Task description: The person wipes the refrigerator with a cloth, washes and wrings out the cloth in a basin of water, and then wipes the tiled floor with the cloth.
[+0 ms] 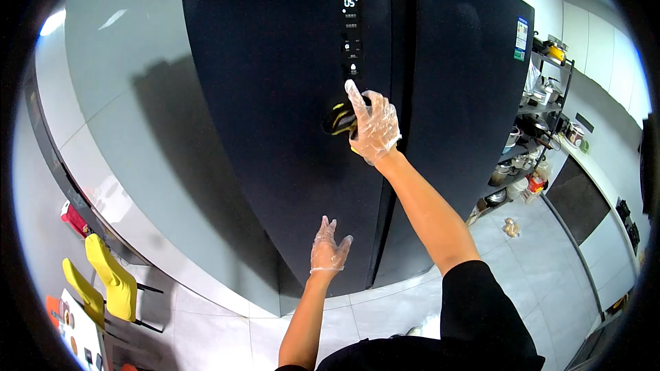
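Observation:
A tall dark refrigerator (275,96) with two doors stands right in front of me. My right hand (375,127), in a clear plastic glove, is raised before the left door. Its index finger points up, just below the lit control panel (350,31); whether it touches the door I cannot tell. The other fingers are closed on a black-and-yellow striped pad (338,118), partly hidden by the hand. Lower down, my left hand (329,249), also gloved, is in front of the same door with its fingers apart and nothing in it.
To the right, a metal rack (550,103) carries pots and pans, beside a white counter (591,165). A small bag (511,227) lies on the tiled floor. Yellow chairs (113,282) and a white table (75,330) stand at lower left. A glossy pale wall (124,110) flanks the refrigerator.

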